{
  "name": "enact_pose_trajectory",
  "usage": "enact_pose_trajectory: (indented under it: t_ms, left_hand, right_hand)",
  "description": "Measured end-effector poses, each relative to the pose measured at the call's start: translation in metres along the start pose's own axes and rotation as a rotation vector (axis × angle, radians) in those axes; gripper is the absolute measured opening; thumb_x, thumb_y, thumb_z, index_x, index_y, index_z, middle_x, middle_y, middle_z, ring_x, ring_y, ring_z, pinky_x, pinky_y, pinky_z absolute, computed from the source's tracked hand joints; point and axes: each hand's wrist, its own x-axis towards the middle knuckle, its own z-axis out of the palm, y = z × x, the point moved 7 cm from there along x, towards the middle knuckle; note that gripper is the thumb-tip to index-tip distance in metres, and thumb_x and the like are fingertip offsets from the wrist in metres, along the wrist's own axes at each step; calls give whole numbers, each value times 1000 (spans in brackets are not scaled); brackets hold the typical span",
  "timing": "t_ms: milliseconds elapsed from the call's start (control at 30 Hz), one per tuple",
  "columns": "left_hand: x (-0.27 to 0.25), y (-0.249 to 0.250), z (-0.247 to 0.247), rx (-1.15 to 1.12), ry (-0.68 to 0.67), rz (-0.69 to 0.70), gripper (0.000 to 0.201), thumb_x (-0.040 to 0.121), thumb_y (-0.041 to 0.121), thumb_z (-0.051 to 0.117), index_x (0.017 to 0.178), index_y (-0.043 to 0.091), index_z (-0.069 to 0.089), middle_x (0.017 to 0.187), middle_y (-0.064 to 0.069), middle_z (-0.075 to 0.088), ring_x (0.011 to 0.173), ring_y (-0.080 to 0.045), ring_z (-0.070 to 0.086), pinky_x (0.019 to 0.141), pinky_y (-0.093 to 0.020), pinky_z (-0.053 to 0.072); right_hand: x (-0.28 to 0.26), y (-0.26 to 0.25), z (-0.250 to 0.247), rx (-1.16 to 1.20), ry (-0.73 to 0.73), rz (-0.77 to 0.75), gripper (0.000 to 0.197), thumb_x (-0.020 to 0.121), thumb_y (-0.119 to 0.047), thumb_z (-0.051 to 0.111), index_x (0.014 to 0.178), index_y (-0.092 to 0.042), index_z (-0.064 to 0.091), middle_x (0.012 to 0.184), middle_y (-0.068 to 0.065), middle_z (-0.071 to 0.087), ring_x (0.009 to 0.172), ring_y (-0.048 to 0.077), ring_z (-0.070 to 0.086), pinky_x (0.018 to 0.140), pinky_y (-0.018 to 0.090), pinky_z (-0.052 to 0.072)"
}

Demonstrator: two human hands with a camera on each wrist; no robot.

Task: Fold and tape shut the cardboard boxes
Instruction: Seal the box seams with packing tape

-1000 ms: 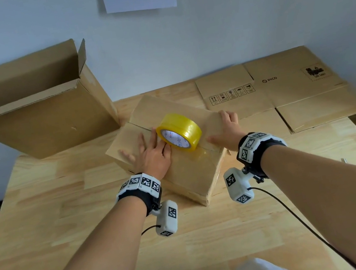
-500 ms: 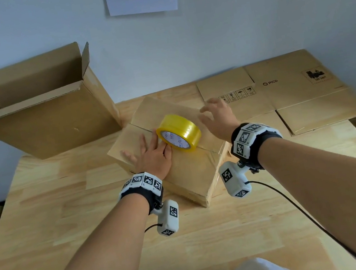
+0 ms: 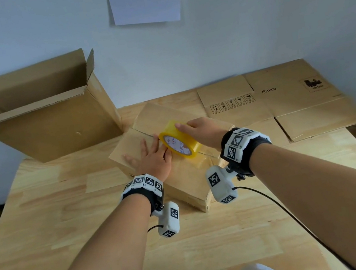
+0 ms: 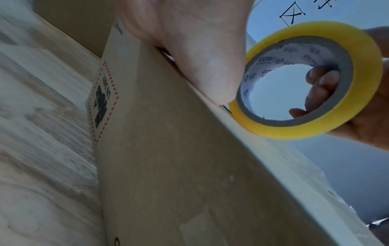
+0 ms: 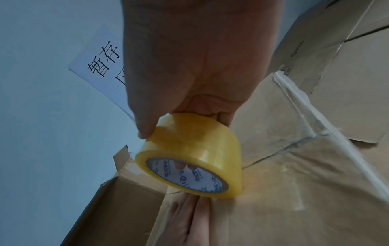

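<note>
wooden desk (image 3: pixel 69 225) under you: your left hand (image 3: pixel 152 158) lies flat, fingers straight, on the closed box (image 3: pixel 187 180); your right hand (image 3: pixel 202 128) fingers curl round the tape roll (image 3: pixel 179 140) standing on its seam, just beside them; seam part taped, open box (image 3: pixel 51 123) untouched

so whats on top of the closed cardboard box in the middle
On the closed cardboard box stands a yellow tape roll on edge, gripped by the right hand. The left hand presses flat beside it. The seam beneath them is partly covered.
</note>
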Motion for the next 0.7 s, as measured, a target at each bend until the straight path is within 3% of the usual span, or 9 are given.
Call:
enact_pose_trajectory:
  t_ms: [167, 333, 433, 533, 700]
  left_hand:
    - [-2, 0, -2, 10, -11, -10, 48, 99, 50, 11, 147, 47, 11, 157, 22, -5, 147, -18, -9, 102, -74, -8]
    - [-2, 1, -2, -13, -22, -10, 46, 99, 52, 9, 145, 53, 6, 157, 23, -6, 147, -19, -9, 101, -74, -9]
    - [-2, 1, -1, -16, -22, -16, 46, 99, 51, 9, 145, 54, 6, 157, 23, -6, 147, -19, -9, 101, -74, -8]
    - [-2, 0, -3, -2, -25, -23, 47, 99, 50, 9, 145, 53, 3, 157, 23, -6, 147, -19, -9, 102, -74, -8]
    - [-2, -1, -2, -13, -13, -14, 47, 98, 52, 8, 145, 54, 3, 157, 23, -6, 147, -19, -10, 102, -74, -10]
  right_hand:
    - [-3, 3, 0, 49, -8, 37, 53, 91, -61, 40, 67, -14, 47, 61, 0, 40, 59, 17, 40, 56, 29, 29]
    - [-7, 21, -17, 67, -14, 131, 51, 84, -62, 51, 61, -17, 47, 59, -1, 50, 57, 16, 47, 60, 29, 37]
    - [-17, 25, -25, -10, -13, 138, 50, 86, -59, 52, 68, -12, 50, 64, 0, 52, 62, 15, 49, 62, 28, 41]
    - [-24, 20, -28, -105, -15, 113, 52, 88, -55, 53, 60, -12, 42, 56, -1, 43, 53, 14, 42, 52, 26, 34]
    - [-35, 25, -37, -267, -58, 147, 54, 91, -52, 49, 57, -11, 41, 54, 1, 43, 51, 15, 40, 50, 24, 32]
